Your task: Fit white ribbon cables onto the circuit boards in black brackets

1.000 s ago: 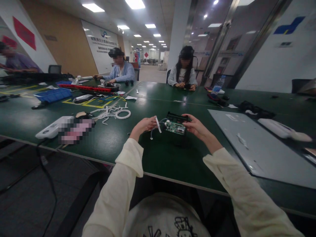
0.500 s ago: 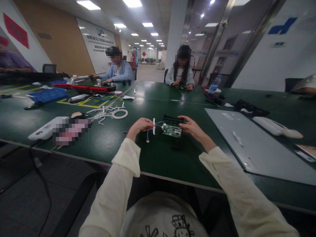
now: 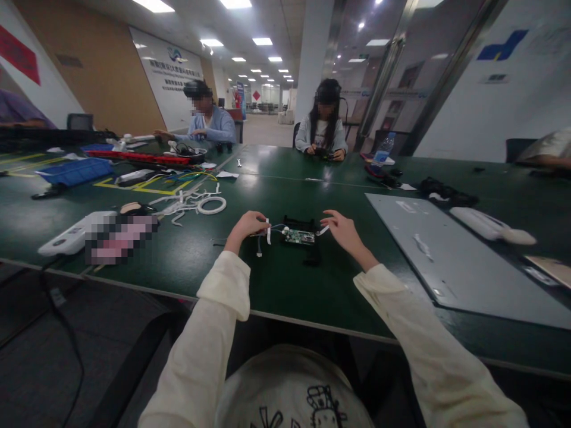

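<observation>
Head view, frame centre: left hand (image 3: 247, 226) pinches a white cable (image 3: 267, 230), right hand (image 3: 341, 229) pinches a white tab (image 3: 324, 229) beside the circuit board (image 3: 298, 236). Both look mid-handling; any further move calls for a steady, gentle pull.

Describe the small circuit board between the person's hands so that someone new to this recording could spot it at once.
On the long dark green table, look straight ahead of the wearer's cream sleeves, between the left hand and the right hand. There lies a small green circuit board against a black plastic frame. It is the only green board there, with thin white cables running off its left side.
</observation>
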`<state>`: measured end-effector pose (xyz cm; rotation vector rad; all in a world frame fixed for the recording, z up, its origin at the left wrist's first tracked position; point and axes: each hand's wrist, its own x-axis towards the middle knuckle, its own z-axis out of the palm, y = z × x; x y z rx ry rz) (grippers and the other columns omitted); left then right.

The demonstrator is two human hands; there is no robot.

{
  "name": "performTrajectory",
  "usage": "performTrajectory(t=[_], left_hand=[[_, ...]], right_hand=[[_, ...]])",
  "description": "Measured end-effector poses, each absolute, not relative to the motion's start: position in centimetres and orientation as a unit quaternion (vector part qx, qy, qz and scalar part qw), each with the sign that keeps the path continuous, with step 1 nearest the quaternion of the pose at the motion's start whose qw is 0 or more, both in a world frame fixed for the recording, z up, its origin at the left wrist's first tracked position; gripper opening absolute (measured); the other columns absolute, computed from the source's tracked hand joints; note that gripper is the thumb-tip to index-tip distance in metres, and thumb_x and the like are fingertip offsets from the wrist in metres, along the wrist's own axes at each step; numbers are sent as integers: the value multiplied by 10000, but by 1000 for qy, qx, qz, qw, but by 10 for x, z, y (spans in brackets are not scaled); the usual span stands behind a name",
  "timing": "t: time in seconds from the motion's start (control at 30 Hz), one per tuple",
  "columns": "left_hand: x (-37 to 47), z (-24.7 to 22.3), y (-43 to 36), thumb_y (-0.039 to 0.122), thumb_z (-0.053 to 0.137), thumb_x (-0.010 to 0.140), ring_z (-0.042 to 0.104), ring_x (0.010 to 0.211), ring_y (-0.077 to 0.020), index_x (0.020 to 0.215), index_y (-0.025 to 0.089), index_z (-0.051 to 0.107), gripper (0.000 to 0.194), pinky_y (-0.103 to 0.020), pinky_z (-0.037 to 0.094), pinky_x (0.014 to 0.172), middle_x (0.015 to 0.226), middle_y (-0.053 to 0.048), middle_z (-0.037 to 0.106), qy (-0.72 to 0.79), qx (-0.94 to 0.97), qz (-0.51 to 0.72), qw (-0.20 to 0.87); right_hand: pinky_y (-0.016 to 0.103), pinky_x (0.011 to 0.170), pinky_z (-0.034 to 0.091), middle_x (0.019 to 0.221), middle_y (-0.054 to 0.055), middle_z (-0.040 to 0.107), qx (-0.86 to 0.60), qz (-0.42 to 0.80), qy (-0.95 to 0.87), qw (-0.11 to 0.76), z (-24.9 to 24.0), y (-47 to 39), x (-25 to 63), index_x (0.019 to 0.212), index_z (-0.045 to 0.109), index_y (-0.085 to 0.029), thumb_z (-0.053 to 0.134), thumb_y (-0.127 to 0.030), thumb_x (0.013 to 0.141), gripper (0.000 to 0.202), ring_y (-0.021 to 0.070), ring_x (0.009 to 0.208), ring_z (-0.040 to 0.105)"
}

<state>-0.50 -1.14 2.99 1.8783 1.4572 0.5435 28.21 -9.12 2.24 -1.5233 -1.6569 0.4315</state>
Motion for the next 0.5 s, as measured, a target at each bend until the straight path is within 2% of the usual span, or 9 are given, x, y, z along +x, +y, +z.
performTrajectory(t=[0.17, 0.23, 0.3, 0.33, 0.4, 0.5], left_hand=[[-6, 33, -17, 270, 615, 734, 633, 657, -139, 929, 149, 638, 231, -191, 469, 587, 662, -27, 658, 591, 728, 180, 297], [-4, 40, -23, 316, 582, 771, 640, 762, -176, 938, 157, 626, 234, -237, 480, 676, 758, -64, 675, 629, 733, 174, 190], [7, 49, -33, 329, 513, 825, 616, 905, -228, 974, 154, 609, 249, -305, 466, 775, 916, -116, 663, 648, 733, 203, 38], [15, 53, -38, 318, 454, 862, 601, 947, -233, 1020, 157, 590, 264, -318, 453, 808, 966, -124, 651, 632, 743, 221, 3], [39, 59, -50, 289, 370, 905, 570, 1010, -205, 1071, 178, 564, 279, -295, 426, 862, 1033, -104, 630, 540, 807, 240, 2], [80, 55, -63, 319, 351, 920, 520, 1089, -181, 1177, 174, 503, 332, -277, 397, 918, 1176, -95, 566, 397, 883, 242, 57]], right_hand=[[301, 837, 482, 981, 80, 662, -603, 116, -683, 395, 25, -94, 280, 1150, 532, -157, 375, -130, 840, 348, 153, 895, 637], [301, 843, 479, 990, 79, 661, -603, 111, -687, 390, 26, -94, 279, 1147, 536, -157, 370, -127, 842, 349, 154, 904, 635], [299, 843, 479, 1002, 81, 658, -603, 115, -689, 384, 25, -93, 279, 1154, 536, -156, 368, -125, 842, 356, 154, 909, 633], [298, 841, 479, 1009, 84, 656, -604, 118, -690, 382, 25, -92, 279, 1160, 536, -151, 368, -120, 838, 364, 154, 911, 631], [298, 852, 474, 1016, 88, 654, -605, 119, -694, 372, 23, -91, 281, 1162, 542, -142, 370, -98, 819, 386, 155, 917, 626], [305, 878, 456, 1018, 85, 654, -607, 91, -713, 338, 22, -89, 286, 1111, 586, -140, 374, -65, 784, 397, 164, 934, 616]])
